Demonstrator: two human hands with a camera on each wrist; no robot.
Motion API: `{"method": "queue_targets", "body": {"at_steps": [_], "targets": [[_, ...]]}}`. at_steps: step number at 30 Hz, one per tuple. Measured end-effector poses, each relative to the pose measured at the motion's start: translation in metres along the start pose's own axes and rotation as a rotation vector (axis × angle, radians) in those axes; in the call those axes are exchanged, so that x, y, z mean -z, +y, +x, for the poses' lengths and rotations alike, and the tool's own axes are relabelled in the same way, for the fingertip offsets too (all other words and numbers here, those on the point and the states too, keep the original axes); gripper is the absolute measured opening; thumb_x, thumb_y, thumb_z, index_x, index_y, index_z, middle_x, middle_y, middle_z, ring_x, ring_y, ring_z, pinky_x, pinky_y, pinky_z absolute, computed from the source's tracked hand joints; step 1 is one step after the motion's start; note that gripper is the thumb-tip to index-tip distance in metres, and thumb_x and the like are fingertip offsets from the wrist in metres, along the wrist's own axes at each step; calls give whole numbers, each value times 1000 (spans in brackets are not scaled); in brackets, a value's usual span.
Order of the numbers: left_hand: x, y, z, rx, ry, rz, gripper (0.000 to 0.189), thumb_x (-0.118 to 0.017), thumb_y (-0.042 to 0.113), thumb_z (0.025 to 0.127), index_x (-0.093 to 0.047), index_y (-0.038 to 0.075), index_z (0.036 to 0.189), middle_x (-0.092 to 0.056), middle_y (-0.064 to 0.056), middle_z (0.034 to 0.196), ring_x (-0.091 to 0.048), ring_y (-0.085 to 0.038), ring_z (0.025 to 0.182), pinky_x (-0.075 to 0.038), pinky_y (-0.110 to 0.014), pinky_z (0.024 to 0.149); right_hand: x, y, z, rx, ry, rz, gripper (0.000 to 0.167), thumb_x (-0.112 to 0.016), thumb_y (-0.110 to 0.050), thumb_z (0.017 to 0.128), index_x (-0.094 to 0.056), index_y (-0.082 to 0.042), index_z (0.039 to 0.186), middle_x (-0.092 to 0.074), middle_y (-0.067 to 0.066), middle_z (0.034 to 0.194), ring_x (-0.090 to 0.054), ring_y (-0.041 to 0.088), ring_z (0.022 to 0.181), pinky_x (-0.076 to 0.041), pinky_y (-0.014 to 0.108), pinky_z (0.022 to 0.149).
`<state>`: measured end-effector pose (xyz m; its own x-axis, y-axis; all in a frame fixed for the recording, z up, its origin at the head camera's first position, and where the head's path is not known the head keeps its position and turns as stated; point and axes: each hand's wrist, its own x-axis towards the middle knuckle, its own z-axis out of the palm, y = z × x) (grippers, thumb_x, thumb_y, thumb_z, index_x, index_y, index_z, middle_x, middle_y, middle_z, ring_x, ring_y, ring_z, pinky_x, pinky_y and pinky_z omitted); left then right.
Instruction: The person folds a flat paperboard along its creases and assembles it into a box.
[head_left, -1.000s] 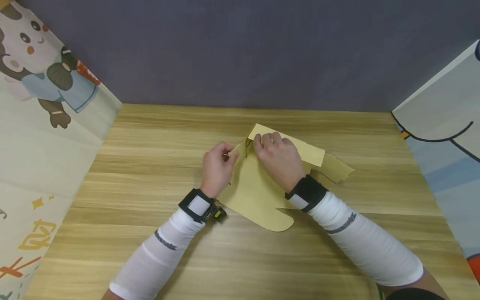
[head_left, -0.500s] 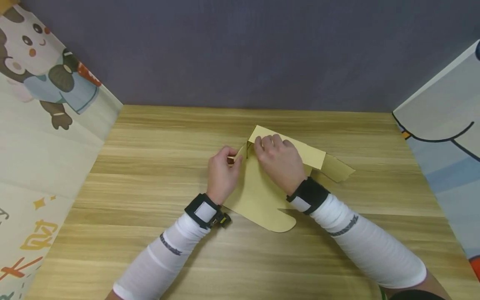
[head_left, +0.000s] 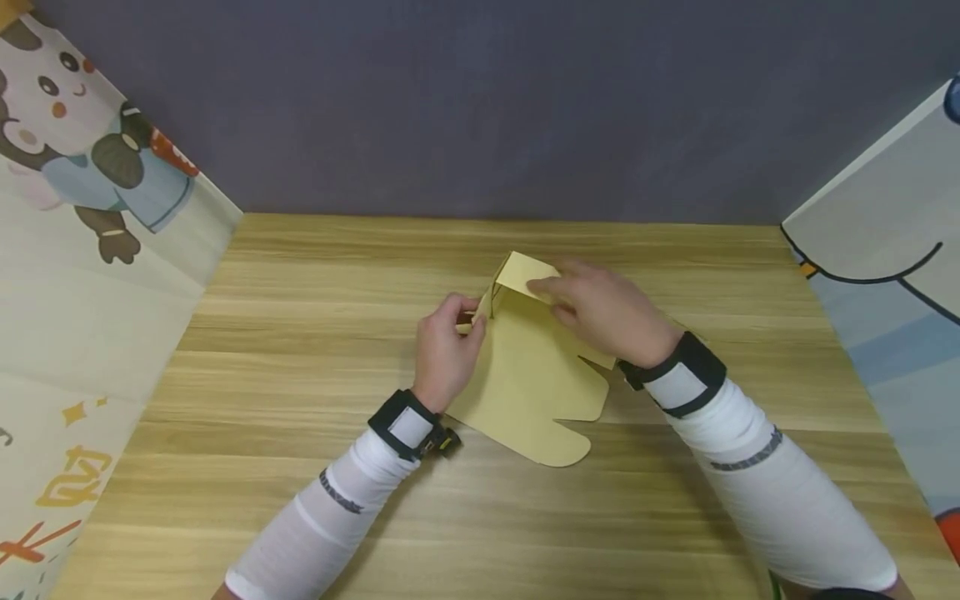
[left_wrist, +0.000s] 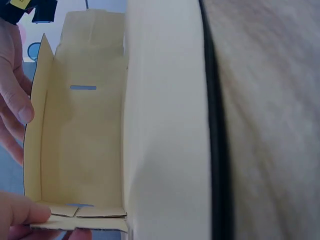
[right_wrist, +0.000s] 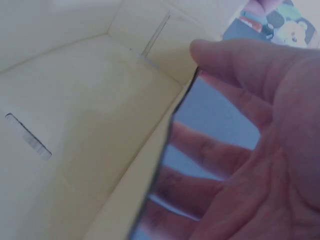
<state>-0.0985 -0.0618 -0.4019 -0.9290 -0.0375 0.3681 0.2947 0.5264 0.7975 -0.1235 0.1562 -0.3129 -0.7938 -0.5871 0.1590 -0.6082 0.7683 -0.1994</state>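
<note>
A partly folded cardboard box [head_left: 525, 379] lies on the table, its far wall raised and a rounded flap pointing toward me. My left hand [head_left: 447, 350] pinches the small end flap [left_wrist: 95, 222] at the box's left corner between thumb and fingers. Over the raised wall is my right hand [head_left: 611, 312], index finger stretched along the top panel [head_left: 525, 273]. In the right wrist view its thumb touches the wall's edge and the spread fingers lie along the outside. Slots [left_wrist: 83, 87] show inside the box. The right hand covers the wall's right part.
The wood-grain table [head_left: 300, 267] surrounds the box on every side. A dark wall [head_left: 510, 108] stands behind it. Printed cartoon panels [head_left: 90, 317] flank the table at left and right. Each wrist wears a black strap [head_left: 405, 425].
My right hand has slid right along the top panel, its curled fingers straightening and the index finger now extended. The left hand has shifted slightly right, still pinching the end flap.
</note>
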Motion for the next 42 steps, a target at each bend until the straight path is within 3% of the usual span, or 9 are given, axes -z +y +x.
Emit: {"method": "queue_targets", "body": {"at_steps": [8, 12, 15, 21, 26, 29, 32, 36, 42], "targets": [[-1, 3, 1, -25, -85, -91, 18, -71, 1, 84, -62, 1, 99, -70, -11, 105, -70, -23, 93, -59, -27, 71, 5, 6, 1, 8, -47, 52, 38, -69, -13, 88, -63, -12, 126, -63, 11, 127, -64, 27, 107, -53, 43, 90], [-1, 0, 4, -39, -183, -150, 29, -76, 11, 82, -62, 1, 105, -64, -9, 118, -65, -23, 108, -59, -34, 81, 6, 6, 2, -5, -53, 50, 37, -69, -16, 89, -63, -11, 126, -62, 13, 129, -63, 29, 112, -51, 45, 94], [1, -3, 7, -62, -234, -138, 32, -74, 19, 84, -63, 5, 111, -59, -5, 124, -59, -18, 114, -57, -34, 85, 6, 6, 2, -15, -57, 50, 37, -68, -18, 90, -63, -10, 126, -62, 12, 129, -63, 29, 113, -51, 46, 95], [-3, -9, 18, -86, -186, -82, 17, -70, 17, 88, -65, 7, 101, -61, -4, 111, -61, -15, 102, -57, -29, 81, 7, 3, 3, -21, -69, 53, 38, -68, -19, 90, -63, -11, 127, -62, 12, 130, -61, 30, 116, -50, 46, 96], [-5, -6, 29, 1, -154, -81, 36, -79, 22, 82, -57, 5, 105, -59, -6, 102, -62, -17, 87, -56, -26, 74, 7, -2, 5, -18, -70, 63, 38, -69, -18, 90, -63, -11, 126, -63, 12, 128, -62, 28, 114, -51, 44, 95], [-6, -5, 36, 24, -153, -32, 50, -80, 25, 80, -55, 5, 118, -59, -6, 104, -59, -16, 79, -53, -25, 67, 7, -5, 5, -13, -62, 67, 37, -69, -17, 89, -64, -11, 125, -65, 10, 125, -64, 27, 111, -53, 43, 92], [-7, -5, 41, 3, -165, 56, 52, -79, 27, 81, -58, 6, 124, -62, -5, 103, -57, -14, 73, -50, -25, 62, 6, -9, 6, -7, -53, 61, 37, -70, -18, 88, -65, -12, 124, -66, 8, 123, -65, 25, 107, -54, 41, 88], [-9, -4, 46, -11, -177, 181, 45, -78, 30, 82, -64, 10, 120, -68, -3, 97, -58, -13, 71, -49, -28, 60, 4, -13, 6, -11, -42, 52, 36, -71, -18, 88, -65, -12, 123, -66, 7, 121, -66, 24, 101, -55, 39, 83], [-11, -3, 52, -1, -136, 308, 39, -78, 32, 82, -67, 12, 114, -74, -6, 99, -67, -17, 74, -53, -32, 60, 2, -19, 8, -12, -36, 44, 37, -71, -18, 87, -65, -11, 123, -67, 7, 115, -64, 18, 86, -55, 36, 73]]}}
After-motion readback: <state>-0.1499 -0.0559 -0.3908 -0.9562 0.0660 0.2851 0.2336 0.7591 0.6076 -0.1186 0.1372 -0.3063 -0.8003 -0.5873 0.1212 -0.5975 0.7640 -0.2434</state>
